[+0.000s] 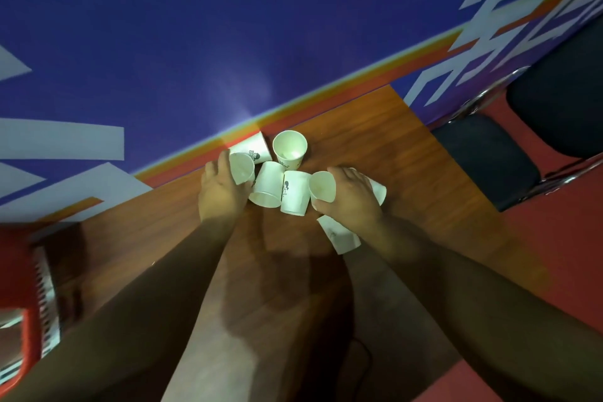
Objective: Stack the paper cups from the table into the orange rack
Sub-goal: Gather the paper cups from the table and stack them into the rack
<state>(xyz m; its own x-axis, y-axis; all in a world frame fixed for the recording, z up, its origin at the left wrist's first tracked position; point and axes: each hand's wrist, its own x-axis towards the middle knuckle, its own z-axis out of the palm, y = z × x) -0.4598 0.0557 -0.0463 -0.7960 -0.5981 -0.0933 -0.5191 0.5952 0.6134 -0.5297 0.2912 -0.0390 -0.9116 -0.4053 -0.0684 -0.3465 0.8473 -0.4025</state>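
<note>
Several white paper cups lie clustered at the far side of the wooden table [375, 127]. One cup [289, 148] stands upright near the wall. Two cups [268, 184] [295, 192] lie on their sides in the middle. My left hand [222, 189] grips a tilted cup [242, 168] at the cluster's left. My right hand [350, 196] grips another cup [323, 186], its mouth facing me. One more cup [339, 235] lies under my right wrist. The orange rack [19, 320] sits at the far left edge, partly cut off.
A blue wall with white and orange stripes [163, 42] runs right behind the table. Two dark chairs with metal frames [489, 157] stand to the right on the red floor. A cup with a dark print [253, 148] lies against the wall.
</note>
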